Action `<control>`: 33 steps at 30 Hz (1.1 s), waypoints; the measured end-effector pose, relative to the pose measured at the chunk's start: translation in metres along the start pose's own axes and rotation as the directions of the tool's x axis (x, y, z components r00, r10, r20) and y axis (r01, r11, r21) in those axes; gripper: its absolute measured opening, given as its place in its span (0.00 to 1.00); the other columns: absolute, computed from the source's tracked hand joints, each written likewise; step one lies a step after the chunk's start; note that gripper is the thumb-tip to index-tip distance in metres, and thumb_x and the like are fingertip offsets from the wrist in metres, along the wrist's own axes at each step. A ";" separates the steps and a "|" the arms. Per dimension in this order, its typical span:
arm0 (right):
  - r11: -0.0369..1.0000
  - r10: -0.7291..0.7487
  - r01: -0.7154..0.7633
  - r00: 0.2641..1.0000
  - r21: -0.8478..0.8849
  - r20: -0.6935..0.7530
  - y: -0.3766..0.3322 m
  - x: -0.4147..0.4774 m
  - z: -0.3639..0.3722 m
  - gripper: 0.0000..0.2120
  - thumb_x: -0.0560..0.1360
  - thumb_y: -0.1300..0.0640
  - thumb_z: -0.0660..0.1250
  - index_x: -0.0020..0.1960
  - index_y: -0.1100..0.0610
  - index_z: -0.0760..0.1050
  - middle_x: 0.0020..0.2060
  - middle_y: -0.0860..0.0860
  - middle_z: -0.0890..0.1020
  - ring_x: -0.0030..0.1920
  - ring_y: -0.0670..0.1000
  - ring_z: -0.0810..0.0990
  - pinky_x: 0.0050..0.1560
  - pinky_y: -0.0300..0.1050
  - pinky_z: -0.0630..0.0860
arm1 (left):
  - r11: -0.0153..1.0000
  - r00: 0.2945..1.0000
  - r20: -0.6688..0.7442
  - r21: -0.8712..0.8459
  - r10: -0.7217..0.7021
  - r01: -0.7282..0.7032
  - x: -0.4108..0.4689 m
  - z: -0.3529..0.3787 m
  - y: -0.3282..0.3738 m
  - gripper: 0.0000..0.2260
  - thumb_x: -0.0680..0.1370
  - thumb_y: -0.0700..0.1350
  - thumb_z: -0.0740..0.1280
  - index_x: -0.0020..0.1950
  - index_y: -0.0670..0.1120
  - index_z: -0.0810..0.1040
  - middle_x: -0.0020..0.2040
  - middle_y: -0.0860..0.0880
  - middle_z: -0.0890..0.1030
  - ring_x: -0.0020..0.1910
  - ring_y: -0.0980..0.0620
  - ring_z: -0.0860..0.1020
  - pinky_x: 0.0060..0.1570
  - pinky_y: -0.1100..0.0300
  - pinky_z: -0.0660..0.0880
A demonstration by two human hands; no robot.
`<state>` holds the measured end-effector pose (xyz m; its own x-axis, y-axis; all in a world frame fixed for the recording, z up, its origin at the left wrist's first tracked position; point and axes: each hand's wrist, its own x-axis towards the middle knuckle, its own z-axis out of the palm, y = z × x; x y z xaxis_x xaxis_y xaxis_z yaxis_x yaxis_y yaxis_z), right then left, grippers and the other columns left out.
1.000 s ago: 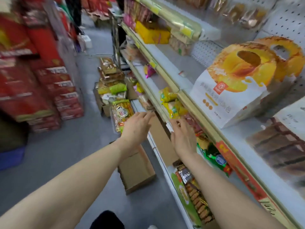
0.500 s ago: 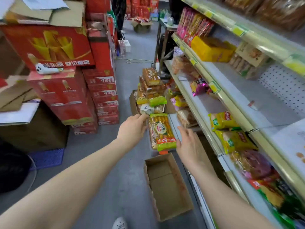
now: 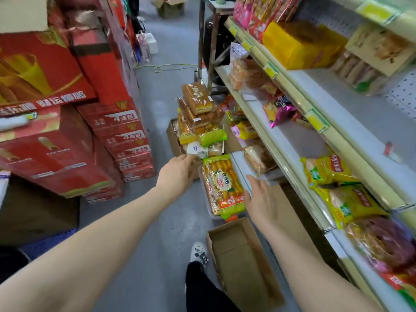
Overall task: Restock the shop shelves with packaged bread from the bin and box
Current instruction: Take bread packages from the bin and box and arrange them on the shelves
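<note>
Green bread pack (image 3: 224, 185) | left hand (image 3: 177, 174) fingers loose, empty | right hand (image 3: 261, 200) fingers spread, empty, beside pack

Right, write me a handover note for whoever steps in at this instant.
Left hand: open, empty, just left of the bin.
Right hand: open, empty, beside the green bread pack lying on top in the bin.
More bread is heaped in the cardboard box behind.
Done: shelves partly stocked.
To do: lift packs, shelve them.
</note>
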<state>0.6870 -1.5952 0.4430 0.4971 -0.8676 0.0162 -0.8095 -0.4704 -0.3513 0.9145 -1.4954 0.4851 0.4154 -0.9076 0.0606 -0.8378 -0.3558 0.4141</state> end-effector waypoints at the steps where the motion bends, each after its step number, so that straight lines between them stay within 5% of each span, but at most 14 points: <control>1: 1.000 0.018 -0.018 1.000 -0.002 0.008 0.003 0.020 0.007 0.22 0.78 0.56 0.66 0.71 0.54 0.69 0.58 0.56 0.78 0.55 0.58 0.77 0.49 0.53 0.76 | 1.000 1.000 0.012 -0.009 0.000 0.000 0.024 0.005 -0.004 0.14 0.78 0.45 0.66 0.64 0.48 0.75 0.54 0.46 0.80 0.52 0.41 0.78 0.45 0.48 0.77; 7: 0.997 0.078 -0.078 0.993 -0.002 0.088 0.018 0.098 0.025 0.21 0.80 0.54 0.64 0.72 0.55 0.68 0.60 0.56 0.78 0.59 0.59 0.76 0.56 0.53 0.73 | 0.998 0.991 0.128 -0.047 -0.026 0.032 0.113 0.040 -0.019 0.17 0.79 0.44 0.66 0.67 0.46 0.73 0.58 0.44 0.79 0.56 0.40 0.77 0.49 0.51 0.73; 18: 0.977 0.214 -0.213 0.968 -0.019 0.130 0.052 0.214 0.116 0.21 0.79 0.56 0.65 0.71 0.57 0.71 0.57 0.58 0.80 0.55 0.61 0.78 0.54 0.55 0.75 | 0.979 0.934 0.353 -0.169 -0.050 0.116 0.235 0.167 -0.077 0.21 0.78 0.45 0.66 0.71 0.50 0.69 0.60 0.47 0.80 0.57 0.46 0.78 0.52 0.52 0.75; 25: 0.961 0.278 -0.270 0.931 -0.068 0.236 0.087 0.268 0.225 0.22 0.78 0.57 0.67 0.70 0.58 0.71 0.56 0.60 0.80 0.55 0.63 0.79 0.54 0.55 0.75 | 0.958 0.850 0.514 -0.171 -0.114 0.232 0.279 0.286 -0.126 0.22 0.79 0.43 0.66 0.72 0.48 0.67 0.60 0.43 0.79 0.56 0.43 0.78 0.51 0.50 0.75; 33: 0.913 0.400 -0.401 0.833 -0.080 0.382 0.149 0.301 0.356 0.26 0.81 0.47 0.60 0.76 0.53 0.62 0.69 0.57 0.71 0.66 0.59 0.71 0.64 0.55 0.67 | 0.855 0.664 0.702 -0.154 -0.258 0.496 0.276 0.423 -0.168 0.22 0.80 0.45 0.66 0.72 0.47 0.64 0.63 0.44 0.77 0.59 0.43 0.77 0.57 0.49 0.76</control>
<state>0.8274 -1.8687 0.0625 0.2100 -0.8491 -0.4847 -0.9630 -0.0941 -0.2524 1.0197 -1.7800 0.0485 0.2435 -0.6670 -0.7041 -0.4554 -0.7196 0.5242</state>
